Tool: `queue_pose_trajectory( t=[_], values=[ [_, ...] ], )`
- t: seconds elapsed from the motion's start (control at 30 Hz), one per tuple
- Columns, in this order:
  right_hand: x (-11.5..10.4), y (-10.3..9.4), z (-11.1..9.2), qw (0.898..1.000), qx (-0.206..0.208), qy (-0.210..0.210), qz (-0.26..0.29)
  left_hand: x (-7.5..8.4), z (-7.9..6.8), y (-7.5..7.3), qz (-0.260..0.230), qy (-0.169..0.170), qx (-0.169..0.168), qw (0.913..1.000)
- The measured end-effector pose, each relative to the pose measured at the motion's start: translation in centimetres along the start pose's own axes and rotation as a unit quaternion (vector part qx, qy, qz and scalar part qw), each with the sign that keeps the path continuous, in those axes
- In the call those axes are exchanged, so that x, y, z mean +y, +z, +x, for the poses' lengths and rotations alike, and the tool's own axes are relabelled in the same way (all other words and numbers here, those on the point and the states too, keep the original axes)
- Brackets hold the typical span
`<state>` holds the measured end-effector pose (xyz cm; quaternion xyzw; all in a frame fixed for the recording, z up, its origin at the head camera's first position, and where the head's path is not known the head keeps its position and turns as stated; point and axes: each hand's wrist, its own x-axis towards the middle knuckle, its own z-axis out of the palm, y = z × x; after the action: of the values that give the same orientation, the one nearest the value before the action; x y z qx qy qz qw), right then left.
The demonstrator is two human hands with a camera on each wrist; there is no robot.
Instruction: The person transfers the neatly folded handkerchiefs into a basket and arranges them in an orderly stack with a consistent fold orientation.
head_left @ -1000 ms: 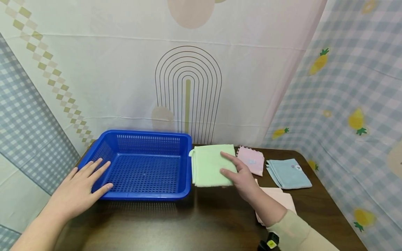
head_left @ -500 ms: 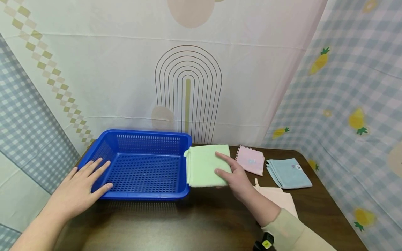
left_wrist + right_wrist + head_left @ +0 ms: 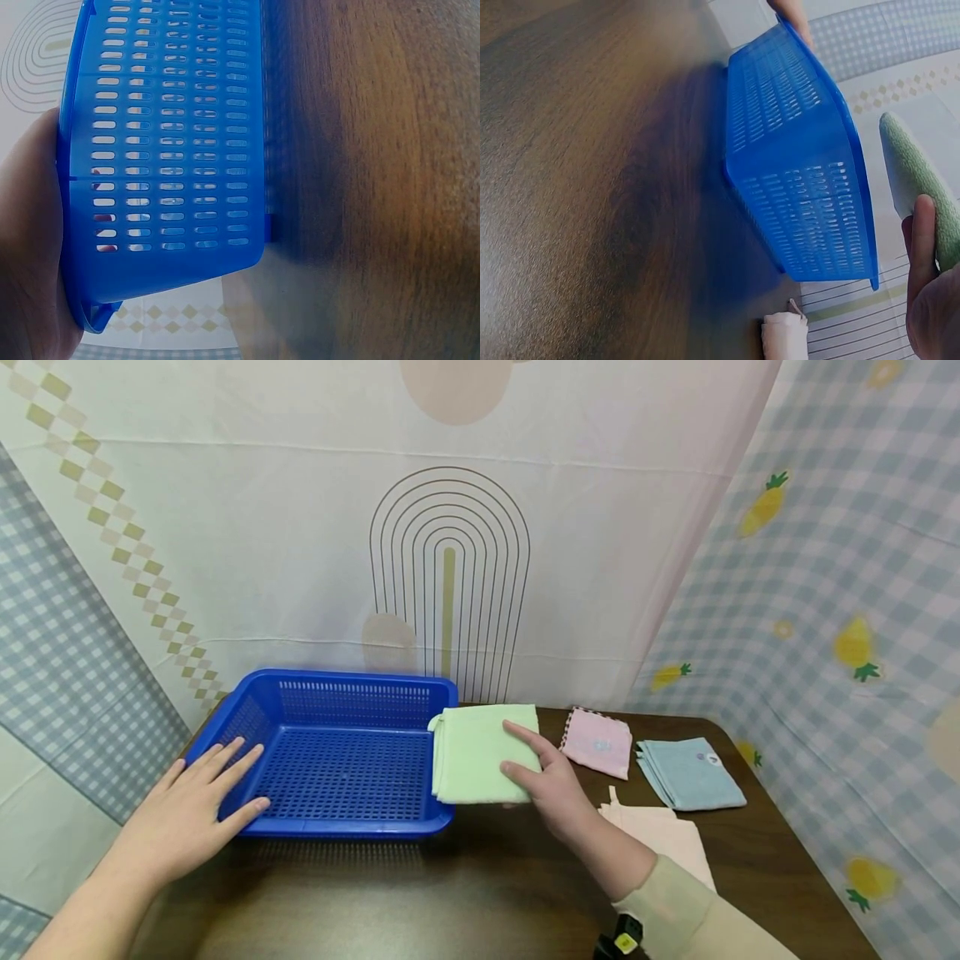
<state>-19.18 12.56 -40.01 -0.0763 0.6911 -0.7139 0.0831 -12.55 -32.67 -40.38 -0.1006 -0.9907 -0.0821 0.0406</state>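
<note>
The patch (image 3: 708,760) on the teal cloth (image 3: 690,785), well right of the blue basket (image 3: 345,828), is too small to read. The basket's slotted floor shows; the left hand (image 3: 187,814) rests on its left rim, fingers straight. Over its right rim (raised above it), the right hand's (image 3: 551,785) fingers pinch a folded green towel (image 3: 472,756). Bare bench (image 3: 420,910) stretches before the basket.

Blue basket (image 3: 345,828) open from above; left fingers (image 3: 242,767) obstruct left rim (image 3: 215,721) (over right rim (image 3: 453,692): green cloth (image 3: 480,760)).
</note>
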Motion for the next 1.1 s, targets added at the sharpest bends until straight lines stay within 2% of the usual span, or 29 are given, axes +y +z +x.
queue_pose_trajectory(
  t=[1.1],
  values=[
    [-0.8,3.4,0.6,1.0,-0.005,0.007,0.018,0.1,-0.1,-0.1,0.005,0.002,0.008,1.0]
  ],
)
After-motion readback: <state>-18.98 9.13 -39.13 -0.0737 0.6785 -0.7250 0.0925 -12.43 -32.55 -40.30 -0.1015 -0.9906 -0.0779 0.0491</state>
